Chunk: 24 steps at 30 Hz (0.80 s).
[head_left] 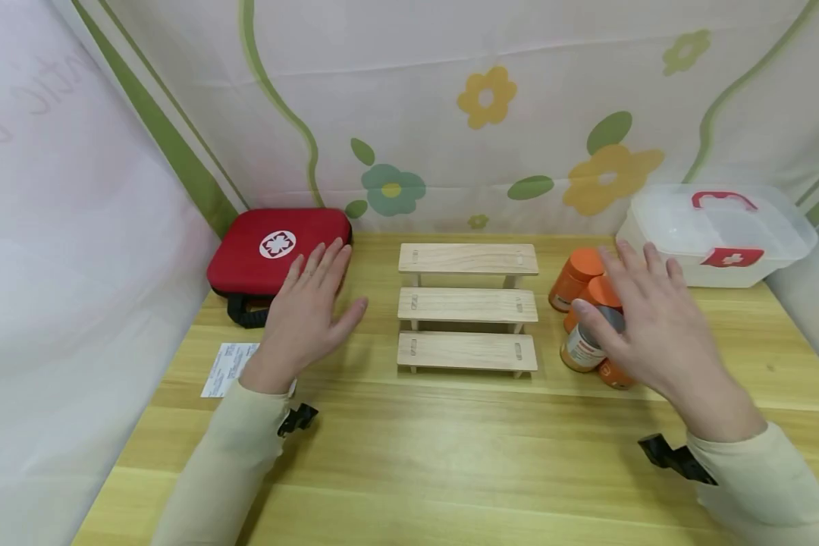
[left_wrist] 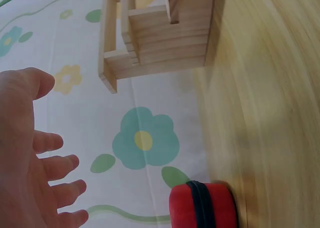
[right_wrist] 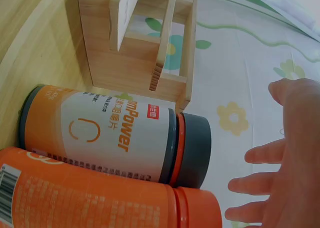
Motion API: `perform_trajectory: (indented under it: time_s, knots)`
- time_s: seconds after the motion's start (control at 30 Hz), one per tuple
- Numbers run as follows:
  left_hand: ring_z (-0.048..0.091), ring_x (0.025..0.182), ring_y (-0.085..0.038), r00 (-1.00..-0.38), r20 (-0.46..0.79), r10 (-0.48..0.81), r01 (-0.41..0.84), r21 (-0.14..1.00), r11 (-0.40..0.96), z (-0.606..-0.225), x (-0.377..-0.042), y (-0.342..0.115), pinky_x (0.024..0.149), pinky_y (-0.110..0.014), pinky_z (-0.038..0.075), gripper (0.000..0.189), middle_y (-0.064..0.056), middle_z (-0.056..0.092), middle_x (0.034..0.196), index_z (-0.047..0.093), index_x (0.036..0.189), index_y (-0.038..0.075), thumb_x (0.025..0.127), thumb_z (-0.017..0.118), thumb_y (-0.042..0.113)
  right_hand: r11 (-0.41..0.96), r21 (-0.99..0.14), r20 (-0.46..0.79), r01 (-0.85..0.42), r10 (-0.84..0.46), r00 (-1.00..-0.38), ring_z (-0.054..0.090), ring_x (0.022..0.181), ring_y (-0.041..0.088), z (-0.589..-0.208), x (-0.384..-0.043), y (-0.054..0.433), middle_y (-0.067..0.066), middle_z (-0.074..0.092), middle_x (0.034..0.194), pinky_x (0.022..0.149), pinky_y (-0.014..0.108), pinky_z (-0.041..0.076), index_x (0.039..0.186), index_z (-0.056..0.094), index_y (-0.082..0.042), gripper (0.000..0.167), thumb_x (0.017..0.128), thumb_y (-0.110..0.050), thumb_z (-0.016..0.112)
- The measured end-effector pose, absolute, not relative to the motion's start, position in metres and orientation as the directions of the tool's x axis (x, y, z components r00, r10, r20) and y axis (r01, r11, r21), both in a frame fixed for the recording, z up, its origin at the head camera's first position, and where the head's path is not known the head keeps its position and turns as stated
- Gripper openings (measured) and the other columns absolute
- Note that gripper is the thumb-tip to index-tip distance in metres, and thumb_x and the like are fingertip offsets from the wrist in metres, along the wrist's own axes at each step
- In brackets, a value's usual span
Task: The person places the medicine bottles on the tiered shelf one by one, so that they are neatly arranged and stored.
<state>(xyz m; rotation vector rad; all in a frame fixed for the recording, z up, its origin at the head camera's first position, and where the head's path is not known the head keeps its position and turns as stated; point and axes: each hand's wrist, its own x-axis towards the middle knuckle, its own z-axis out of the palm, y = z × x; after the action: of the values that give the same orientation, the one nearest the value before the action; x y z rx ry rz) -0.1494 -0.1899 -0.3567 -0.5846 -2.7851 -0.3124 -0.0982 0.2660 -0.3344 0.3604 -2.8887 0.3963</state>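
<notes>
Left hand (head_left: 307,315): released, fingers extended, thumb apart; hovers near the case (head_left: 246,246), no contact seen. Judged well placed to steady the stand from its side if needed.
Stand (head_left: 467,305): three wooden steps between the hands, rising toward the back. Treads look narrow; anything put there probably wants its whole base on the plank and a gentle, level release.
Bottles (head_left: 582,349): close cluster just right of the stand, orange ones plus a grey-capped one with a pale label; count uncertain, partly hidden. Judged risk: toppling a neighbour. Better to lift an outer one straight up.
Right hand (head_left: 658,334): released, fingers spread, above the bottles; gap visible in the right wrist view. A grip low on one body, beneath the cap, should be steadiest.
Left sheet (head_left: 41,303): white, faint lettering.
Slip (head_left: 221,371): printed paper, flat, partly behind the left wrist.
Case: red, white emblem, black handle toward the front.
Table (head_left: 450,470): light wood grain, soft glare in front.
Curtain (head_left: 409,91): white, flowers and green vines, behind the stand.
Box (head_left: 717,227): white, translucent lid, red handle, back right corner.
</notes>
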Motion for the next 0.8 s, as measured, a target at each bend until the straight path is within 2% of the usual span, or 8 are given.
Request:
perform_trajectory:
  time_s: [0.13, 0.23, 0.37, 0.47, 0.53, 0.63, 0.73, 0.8]
  knots:
    - [0.039, 0.160, -0.039, -0.874, 0.343, 0.345, 0.438, 0.248, 0.864, -0.355, -0.148, -0.192, 0.134, -0.058, 0.028, 0.078, -0.014, 0.039, 0.174, 0.037, 0.168, 0.006, 0.105, 0.058, 0.048, 0.922, -0.280, 0.260, -0.267, -0.195, -0.946, 0.018, 0.163, 0.055, -0.334, -0.096, 0.268, 0.027, 0.027, 0.176, 0.138, 0.059, 0.004, 0.170, 0.029, -0.004, 0.085, 0.108, -0.053, 0.058]
    - [0.049, 0.154, -0.040, -0.867, 0.372, 0.332, 0.452, 0.306, 0.838, -0.355, -0.146, -0.194, 0.128, -0.058, 0.040, 0.075, -0.016, 0.048, 0.168, 0.042, 0.165, 0.005, 0.104, 0.062, 0.043, 0.910, -0.307, 0.323, -0.278, -0.175, -0.930, 0.028, 0.161, 0.052, -0.335, -0.094, 0.270, 0.026, 0.038, 0.171, 0.136, 0.062, 0.018, 0.167, 0.037, -0.005, 0.080, 0.106, -0.049, 0.064]
    - [0.060, 0.143, -0.038, -0.860, 0.396, 0.322, 0.468, 0.361, 0.807, -0.356, -0.145, -0.196, 0.115, -0.059, 0.053, 0.069, -0.014, 0.057, 0.161, 0.047, 0.162, 0.007, 0.104, 0.064, 0.039, 0.898, -0.322, 0.432, -0.298, -0.141, -0.891, 0.043, 0.155, 0.047, -0.338, -0.091, 0.272, 0.024, 0.053, 0.161, 0.121, 0.072, 0.039, 0.160, 0.051, -0.005, 0.071, 0.103, -0.043, 0.069]
    - [0.067, 0.135, -0.036, -0.858, 0.402, 0.319, 0.477, 0.392, 0.787, -0.358, -0.145, -0.197, 0.109, -0.057, 0.057, 0.064, -0.013, 0.064, 0.154, 0.049, 0.160, 0.007, 0.105, 0.064, 0.036, 0.894, -0.323, 0.500, -0.310, -0.117, -0.858, 0.051, 0.150, 0.046, -0.340, -0.089, 0.272, 0.023, 0.060, 0.155, 0.112, 0.075, 0.045, 0.155, 0.057, -0.004, 0.065, 0.103, -0.042, 0.068]
    - [0.070, 0.129, -0.035, -0.859, 0.402, 0.316, 0.478, 0.412, 0.775, -0.359, -0.145, -0.198, 0.105, -0.056, 0.059, 0.061, -0.012, 0.069, 0.147, 0.051, 0.158, 0.006, 0.105, 0.065, 0.034, 0.887, -0.326, 0.545, -0.327, -0.107, -0.832, 0.056, 0.145, 0.047, -0.342, -0.089, 0.273, 0.024, 0.064, 0.151, 0.111, 0.073, 0.047, 0.151, 0.061, -0.004, 0.061, 0.103, -0.041, 0.068]
    - [0.074, 0.120, -0.033, -0.860, 0.398, 0.319, 0.483, 0.436, 0.759, -0.361, -0.145, -0.199, 0.101, -0.054, 0.061, 0.057, -0.012, 0.075, 0.137, 0.053, 0.155, 0.005, 0.106, 0.065, 0.031, 0.868, -0.329, 0.618, -0.373, -0.101, -0.780, 0.063, 0.136, 0.049, -0.345, -0.088, 0.274, 0.024, 0.069, 0.143, 0.117, 0.061, 0.050, 0.144, 0.067, -0.004, 0.054, 0.101, -0.036, 0.070]
    - [0.075, 0.118, -0.031, -0.864, 0.383, 0.326, 0.485, 0.463, 0.742, -0.361, -0.145, -0.200, 0.102, -0.052, 0.062, 0.052, -0.011, 0.077, 0.131, 0.056, 0.152, 0.005, 0.107, 0.064, 0.029, 0.848, -0.335, 0.666, -0.409, -0.094, -0.740, 0.067, 0.128, 0.050, -0.347, -0.087, 0.277, 0.023, 0.073, 0.135, 0.125, 0.030, 0.045, 0.138, 0.072, -0.004, 0.047, 0.099, -0.029, 0.072]
    - [0.074, 0.120, -0.029, -0.870, 0.365, 0.332, 0.482, 0.487, 0.728, -0.361, -0.145, -0.201, 0.104, -0.051, 0.061, 0.049, -0.010, 0.078, 0.130, 0.058, 0.150, 0.005, 0.107, 0.064, 0.027, 0.837, -0.350, 0.681, -0.420, -0.080, -0.728, 0.068, 0.123, 0.050, -0.349, -0.086, 0.279, 0.023, 0.075, 0.132, 0.121, 0.012, 0.036, 0.135, 0.074, -0.004, 0.043, 0.098, -0.025, 0.073]
